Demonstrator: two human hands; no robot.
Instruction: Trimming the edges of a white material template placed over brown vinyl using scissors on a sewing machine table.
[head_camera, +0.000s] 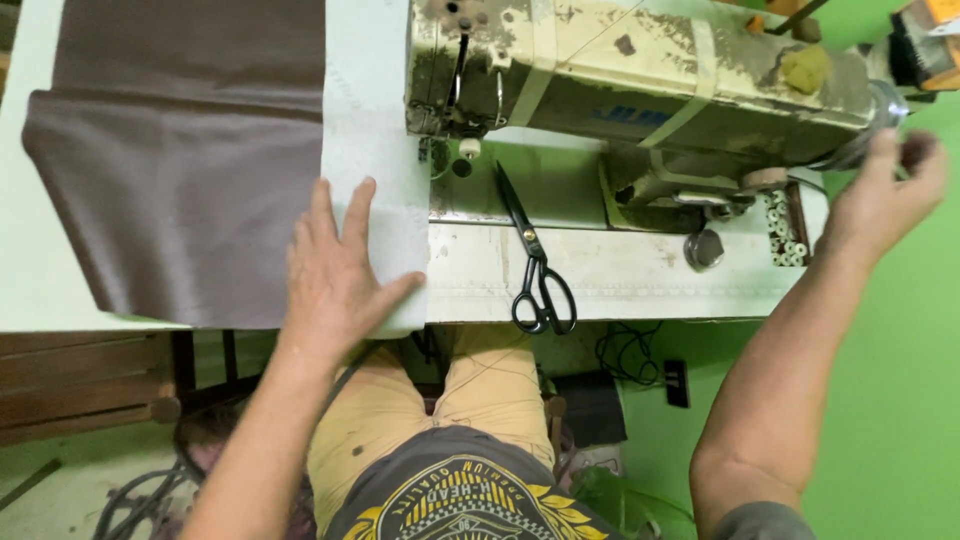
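- Here, head view, looking down: left hand (335, 275) flat on white fabric strip (372, 190), fingers (322, 207) spread apart, palm down, clamped on nothing.
- White fabric strip laid over right edge of brown cloth (180, 190); both spread on table (40, 290), strip running up towards needle area (440, 150) of sewing machine (640, 80).
- Right hand (880, 195) raised at handwheel (875, 120) on far right end of machine; blurred, fingers curled loosely, touching or only close: cannot tell.
- Black scissors (535, 262) closed on machine bed, blades pointing away from body, handles near front edge; well apart from both hands.
- Small white bobbins (785, 235) in tray beside machine base, near right forearm.
- Handling judgement: both cloths thin, soft, light; likely to slide over each other and over table, brown one with slight sheen, so probably slippery. Not fragile.
- Best hold judged as flat palm pressure over overlapped edges, close to needle, or pinch at near edge of strip by table front.
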